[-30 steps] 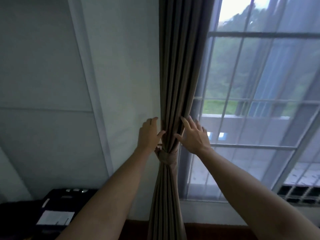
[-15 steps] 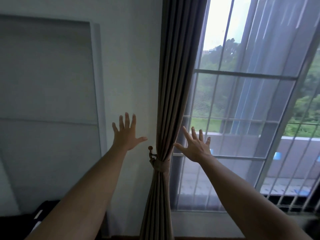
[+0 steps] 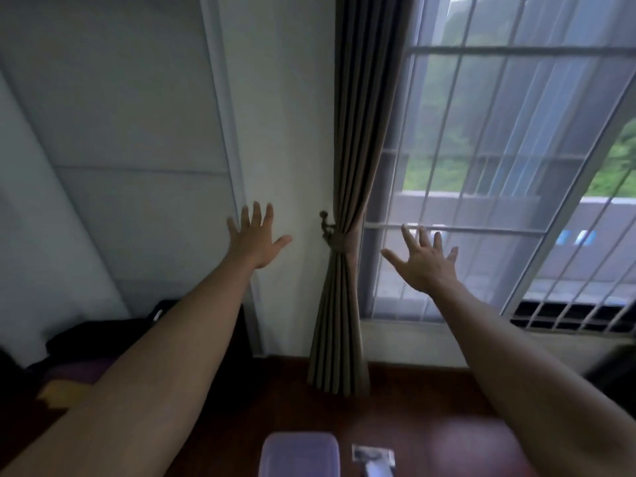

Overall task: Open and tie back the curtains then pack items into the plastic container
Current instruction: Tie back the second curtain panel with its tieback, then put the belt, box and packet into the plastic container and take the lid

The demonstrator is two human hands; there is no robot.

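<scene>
Brown-grey striped curtain (image 3: 358, 139), matching tieback (image 3: 339, 243); white wall (image 3: 285, 98); translucent purple container (image 3: 298, 456); reddish-brown floor (image 3: 430, 407)

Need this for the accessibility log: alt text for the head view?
Both hands, left hand and right hand, are open and empty either side of a brown curtain gathered by a tie beside the window.
</scene>
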